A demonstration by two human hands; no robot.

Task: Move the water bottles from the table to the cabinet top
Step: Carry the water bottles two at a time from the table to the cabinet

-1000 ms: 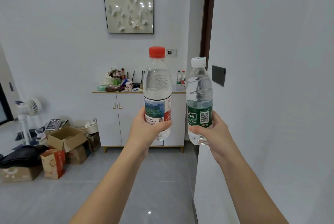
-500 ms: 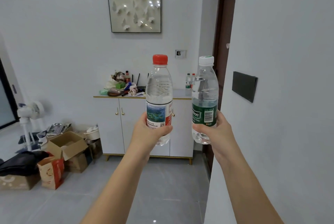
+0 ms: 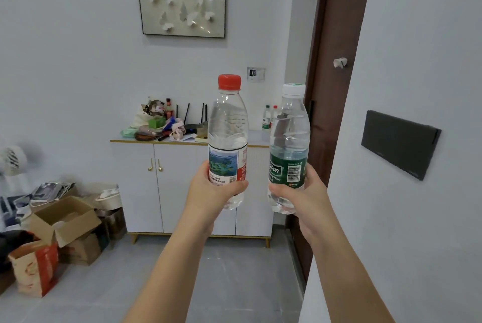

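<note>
The left hand (image 3: 211, 192) holds the red-capped bottle (image 3: 227, 127) upright, its fingers clamped round the label. The right hand (image 3: 302, 197) grips the white-capped bottle (image 3: 289, 134) the same way, just beside it on the right. Both are in the air, well apart from the far white cabinet (image 3: 177, 179), whose top carries what seem to be two small bottles (image 3: 266, 120) at its right end

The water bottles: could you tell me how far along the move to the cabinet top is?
Done: two small bottles stand on the cabinet top, at its right end. In hand: the left hand grips a red-capped bottle, the right hand a white-capped, green-labelled bottle, both upright in mid-air, short of the cabinet. Left: set both down there; any others are out of view.
</note>
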